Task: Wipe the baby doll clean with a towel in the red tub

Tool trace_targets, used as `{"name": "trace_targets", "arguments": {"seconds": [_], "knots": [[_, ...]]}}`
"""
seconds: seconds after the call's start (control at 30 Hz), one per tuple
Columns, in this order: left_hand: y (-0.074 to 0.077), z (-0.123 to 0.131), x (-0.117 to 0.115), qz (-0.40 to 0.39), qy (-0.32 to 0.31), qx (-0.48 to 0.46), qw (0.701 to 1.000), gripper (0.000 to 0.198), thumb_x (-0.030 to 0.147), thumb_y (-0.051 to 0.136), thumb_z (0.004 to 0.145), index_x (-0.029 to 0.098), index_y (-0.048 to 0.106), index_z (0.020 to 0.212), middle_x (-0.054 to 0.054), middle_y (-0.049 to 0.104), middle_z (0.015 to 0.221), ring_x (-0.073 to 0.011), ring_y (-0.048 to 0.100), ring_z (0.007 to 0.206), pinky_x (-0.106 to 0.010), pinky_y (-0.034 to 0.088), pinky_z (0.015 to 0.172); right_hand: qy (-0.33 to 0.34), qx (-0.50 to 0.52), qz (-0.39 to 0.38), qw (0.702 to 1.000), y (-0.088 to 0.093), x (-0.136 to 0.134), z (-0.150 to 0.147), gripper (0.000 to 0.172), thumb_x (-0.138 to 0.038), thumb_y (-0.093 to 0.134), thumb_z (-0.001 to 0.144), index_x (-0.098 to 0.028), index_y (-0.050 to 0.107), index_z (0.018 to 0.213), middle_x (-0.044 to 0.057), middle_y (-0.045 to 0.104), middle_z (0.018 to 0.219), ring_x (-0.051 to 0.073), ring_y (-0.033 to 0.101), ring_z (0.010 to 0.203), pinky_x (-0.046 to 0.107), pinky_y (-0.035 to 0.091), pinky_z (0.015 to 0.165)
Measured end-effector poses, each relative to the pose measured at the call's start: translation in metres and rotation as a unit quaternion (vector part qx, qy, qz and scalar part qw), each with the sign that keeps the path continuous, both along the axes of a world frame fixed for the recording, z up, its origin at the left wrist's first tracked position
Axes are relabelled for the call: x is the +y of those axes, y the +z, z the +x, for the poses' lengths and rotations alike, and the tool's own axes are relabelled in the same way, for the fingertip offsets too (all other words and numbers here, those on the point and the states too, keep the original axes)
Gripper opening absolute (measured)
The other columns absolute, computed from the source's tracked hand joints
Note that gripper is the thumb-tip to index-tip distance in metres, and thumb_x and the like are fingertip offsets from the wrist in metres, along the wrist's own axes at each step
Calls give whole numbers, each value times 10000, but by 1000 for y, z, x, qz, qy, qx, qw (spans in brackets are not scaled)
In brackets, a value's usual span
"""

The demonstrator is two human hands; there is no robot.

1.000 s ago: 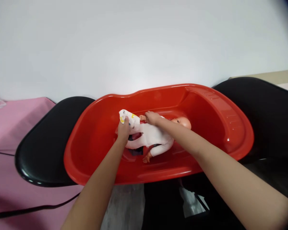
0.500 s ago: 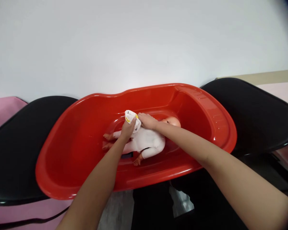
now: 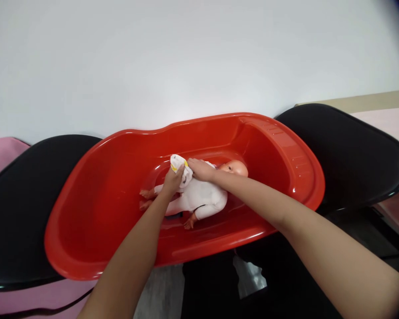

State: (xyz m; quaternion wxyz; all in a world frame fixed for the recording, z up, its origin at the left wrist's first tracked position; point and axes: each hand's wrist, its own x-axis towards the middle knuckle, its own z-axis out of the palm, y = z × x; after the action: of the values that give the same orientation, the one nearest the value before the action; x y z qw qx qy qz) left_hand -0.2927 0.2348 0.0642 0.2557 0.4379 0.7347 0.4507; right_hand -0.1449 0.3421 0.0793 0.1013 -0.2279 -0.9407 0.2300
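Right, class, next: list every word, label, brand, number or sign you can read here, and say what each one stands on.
None can be read anywhere in the picture.
White cloth in the left hand: yellow and dark marks, too small and blurred to tell whether any are letters.
Red tub: no readable lettering on the parts that show.
Doll: no readable lettering on its white body.
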Motion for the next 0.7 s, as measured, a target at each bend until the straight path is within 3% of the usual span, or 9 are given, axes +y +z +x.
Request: {"name": "trace_targets", "arguments": {"seconds": [0.1, 0.2, 0.3, 0.47, 0.7], "knots": [[-2, -2, 0, -19, -8, 13, 1000, 474, 459, 520, 1046, 153, 650, 1385, -144, 758, 1273, -283, 717, 1185, -393, 534, 1061, 9, 3, -1, 1000, -4, -1, -2, 175, -263, 500, 1083, -178, 634, 1155, 138, 689, 1253, 241, 638, 1111, 377, 503, 974], [1, -5, -1, -65, 28, 70, 995, 490, 497, 498, 1046, 120, 682, 1300, -171, 775, 1179, -330, 728, 1127, -424, 544, 1015, 14, 11, 4, 1000, -2, -2, 1, 189, -278, 510, 1083, -160, 629, 1170, 146, 676, 1253, 245, 632, 1099, 383, 500, 968], [3, -6, -3, -67, 37, 74, 994, 484, 505, 501, 1039, 128, 677, 1288, -167, 777, 1149, -323, 740, 1071, -413, 563, 957, 7, 14, 5, 1000, 1, -4, 4, 180, -280, 524, 1077, -165, 632, 1164, 135, 676, 1249, 246, 626, 1105, 372, 496, 949], [3, 1, -3, -43, -25, 7, 999, 453, 429, 508, 1047, 137, 644, 1366, -157, 757, 1250, -275, 732, 1110, -366, 553, 964, 4, 12, 1, 1000, -3, -5, 2, 203, -279, 532, 1064, -170, 630, 1205, 134, 676, 1250, 245, 625, 1096, 374, 488, 959], [13, 1, -2, -124, 30, 139, 982, 396, 438, 448, 1085, 144, 616, 1290, -184, 764, 1172, -311, 736, 1062, -369, 528, 876, -24, 27, 6, 999, -7, 0, 1, 243, -252, 577, 1016, -163, 638, 1233, 135, 674, 1266, 249, 605, 1130, 379, 475, 981]]}}
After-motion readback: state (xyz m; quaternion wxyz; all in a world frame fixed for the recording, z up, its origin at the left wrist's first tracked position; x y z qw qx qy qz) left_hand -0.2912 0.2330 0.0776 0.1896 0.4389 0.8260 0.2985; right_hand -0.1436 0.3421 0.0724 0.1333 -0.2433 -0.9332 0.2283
